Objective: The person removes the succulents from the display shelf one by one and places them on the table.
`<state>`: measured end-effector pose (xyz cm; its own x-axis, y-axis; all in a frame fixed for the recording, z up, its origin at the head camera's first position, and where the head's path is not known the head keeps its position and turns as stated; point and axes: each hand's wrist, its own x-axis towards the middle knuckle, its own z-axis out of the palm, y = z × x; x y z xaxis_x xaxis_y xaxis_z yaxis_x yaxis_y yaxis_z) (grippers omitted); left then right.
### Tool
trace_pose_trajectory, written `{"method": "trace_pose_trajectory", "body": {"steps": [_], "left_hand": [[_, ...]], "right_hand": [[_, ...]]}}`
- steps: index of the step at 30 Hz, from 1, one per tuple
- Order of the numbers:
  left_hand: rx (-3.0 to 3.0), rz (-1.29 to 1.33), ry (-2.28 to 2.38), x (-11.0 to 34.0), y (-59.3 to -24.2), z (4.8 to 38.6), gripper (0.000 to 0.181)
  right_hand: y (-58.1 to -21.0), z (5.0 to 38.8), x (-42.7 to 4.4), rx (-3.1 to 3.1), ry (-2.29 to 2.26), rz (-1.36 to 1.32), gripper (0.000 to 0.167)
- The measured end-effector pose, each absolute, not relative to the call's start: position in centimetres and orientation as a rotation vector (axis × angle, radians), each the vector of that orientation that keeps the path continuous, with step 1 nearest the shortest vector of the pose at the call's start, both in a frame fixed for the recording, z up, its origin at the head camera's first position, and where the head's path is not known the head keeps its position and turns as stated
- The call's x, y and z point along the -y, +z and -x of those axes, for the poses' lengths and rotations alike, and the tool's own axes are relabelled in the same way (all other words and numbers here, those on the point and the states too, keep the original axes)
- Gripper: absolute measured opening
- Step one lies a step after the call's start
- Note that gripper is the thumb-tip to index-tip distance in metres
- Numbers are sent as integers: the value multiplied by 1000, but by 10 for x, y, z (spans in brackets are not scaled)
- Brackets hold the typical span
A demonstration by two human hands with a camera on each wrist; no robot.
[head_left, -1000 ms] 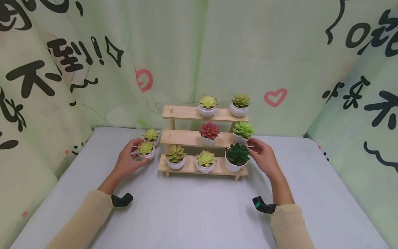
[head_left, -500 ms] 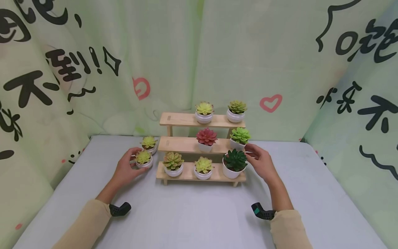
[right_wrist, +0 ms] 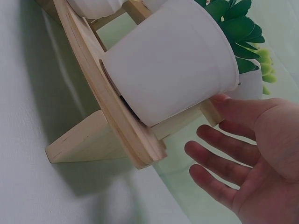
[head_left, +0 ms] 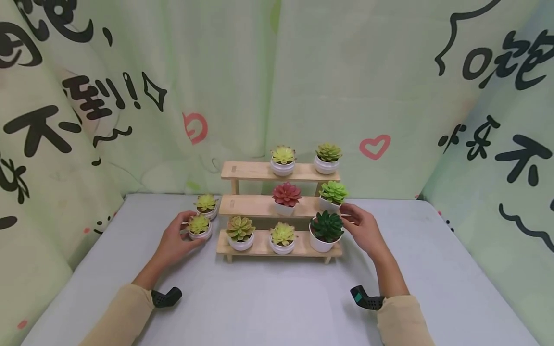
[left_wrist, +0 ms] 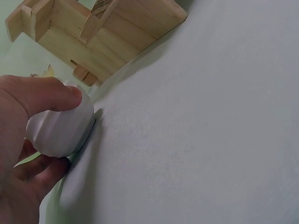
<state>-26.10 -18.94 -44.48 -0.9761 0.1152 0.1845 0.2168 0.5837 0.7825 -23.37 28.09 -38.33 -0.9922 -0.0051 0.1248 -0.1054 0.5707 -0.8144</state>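
Observation:
My left hand [head_left: 176, 239] grips a small potted yellow-green succulent [head_left: 199, 224] left of the wooden stand. In the left wrist view the thumb lies on one side of the ribbed white pot [left_wrist: 63, 130] and fingers on the other; the pot is low over the table. Another yellow-green succulent [head_left: 206, 203] stands just behind it. My right hand [head_left: 362, 228] is at the stand's right end, beside the dark green succulent [head_left: 326, 227] and below the bright green one [head_left: 333, 192]. Its fingers [right_wrist: 219, 161] are spread and loosely bent, holding nothing; whether the thumb touches the pot or stand I cannot tell.
The three-tier wooden stand [head_left: 246, 205] sits at the table's back. A red succulent [head_left: 286, 194] is on its middle tier, with two pots above and several on the bottom tier. Printed curtains [head_left: 320, 96] enclose the white table [head_left: 277, 302].
The head view has tilted slightly, so the whole scene sits lower in the picture. Both hands keep nearly the same places relative to the stand and pots.

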Motion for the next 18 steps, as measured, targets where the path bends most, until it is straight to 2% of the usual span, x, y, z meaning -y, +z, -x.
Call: {"method": "trace_pose_trajectory", "body": {"steps": [11,18], "left_hand": [[2685,317,-1323,188,-447,256,79],[2622,329,-1269,189,-432,251,81]], "right_hand": [[-384,232,-281,2695,1405,-82,46],[-384,234,-281,2682,1408,-96,45]]}}
